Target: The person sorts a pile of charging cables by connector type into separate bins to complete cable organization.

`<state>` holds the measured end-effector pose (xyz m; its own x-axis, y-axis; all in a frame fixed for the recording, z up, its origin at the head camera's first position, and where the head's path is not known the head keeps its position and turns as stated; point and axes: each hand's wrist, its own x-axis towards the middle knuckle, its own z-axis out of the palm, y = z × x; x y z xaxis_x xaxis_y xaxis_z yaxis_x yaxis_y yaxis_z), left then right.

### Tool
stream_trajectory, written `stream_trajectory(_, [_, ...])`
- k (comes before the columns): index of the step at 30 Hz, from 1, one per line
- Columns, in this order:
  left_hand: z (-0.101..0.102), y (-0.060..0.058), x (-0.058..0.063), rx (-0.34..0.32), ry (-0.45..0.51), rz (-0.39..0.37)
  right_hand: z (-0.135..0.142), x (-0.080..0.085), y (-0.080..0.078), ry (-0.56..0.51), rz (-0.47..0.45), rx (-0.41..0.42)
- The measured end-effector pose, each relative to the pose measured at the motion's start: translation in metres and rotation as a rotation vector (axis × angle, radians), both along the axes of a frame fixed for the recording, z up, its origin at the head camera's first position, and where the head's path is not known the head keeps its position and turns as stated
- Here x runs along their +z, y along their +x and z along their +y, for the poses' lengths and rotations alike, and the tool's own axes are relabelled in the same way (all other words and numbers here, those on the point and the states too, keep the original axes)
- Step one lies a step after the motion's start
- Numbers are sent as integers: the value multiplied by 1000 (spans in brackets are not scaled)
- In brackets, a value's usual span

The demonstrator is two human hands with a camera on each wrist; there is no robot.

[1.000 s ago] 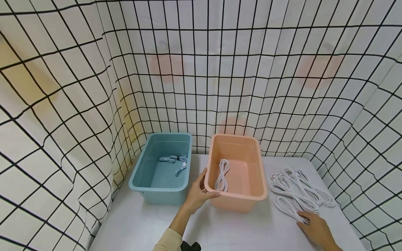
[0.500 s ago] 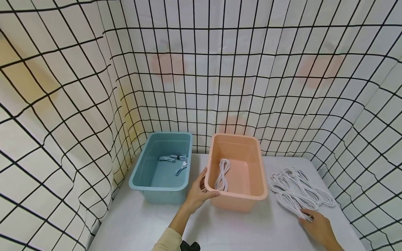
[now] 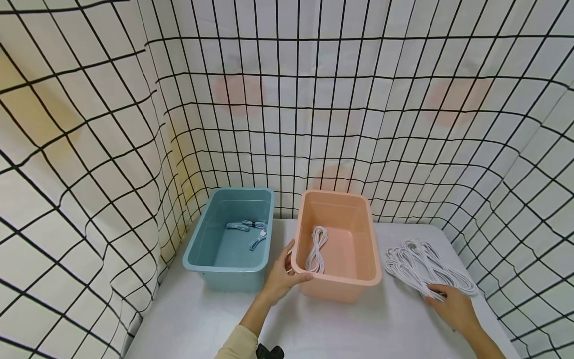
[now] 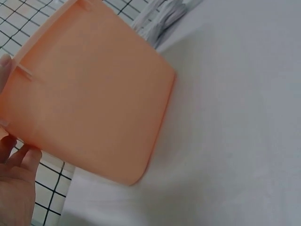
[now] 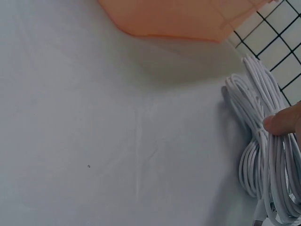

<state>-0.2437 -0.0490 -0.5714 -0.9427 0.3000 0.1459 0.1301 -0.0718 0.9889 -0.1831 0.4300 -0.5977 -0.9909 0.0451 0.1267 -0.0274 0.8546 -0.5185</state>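
Note:
My left hand point(image 3: 280, 279) holds the near left corner of an orange plastic bin point(image 3: 314, 284), thumb along the front rim and fingers against the left wall. In the left wrist view, the fingertips point(image 4: 29, 157) bend against the bin's side. One coiled white cable point(image 3: 316, 252) lies inside at the left. On the right, my right hand point(image 3: 453, 306) grips a coiled white cable bundle point(image 5: 277, 160) at its near part. In the right wrist view the thumb crosses its strands, and another white coil point(image 5: 247, 99) is right beside it. The other fingers are mostly hidden.
A blue-green bin point(image 3: 224, 277) stands left of the orange one, with several small light cable bundles point(image 3: 253, 227) in it. More white cable coils point(image 3: 417, 254) lie past my right hand. Black wire grid point(image 3: 332, 124) encloses the white table point(image 3: 341, 329) at the back and sides.
My right hand has moved slightly away from me with the cable bundle, which now overlaps the other coils more. The left hand keeps its place on the orange bin.

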Motion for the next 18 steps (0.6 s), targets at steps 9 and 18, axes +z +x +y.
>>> stream_trajectory(9, [0,1,2,9,-44,-12,-8,28,-16,37,59,19])
stream_trajectory(18, [0,1,1,3,-35,3,-16,64,-27,8,10,-25])
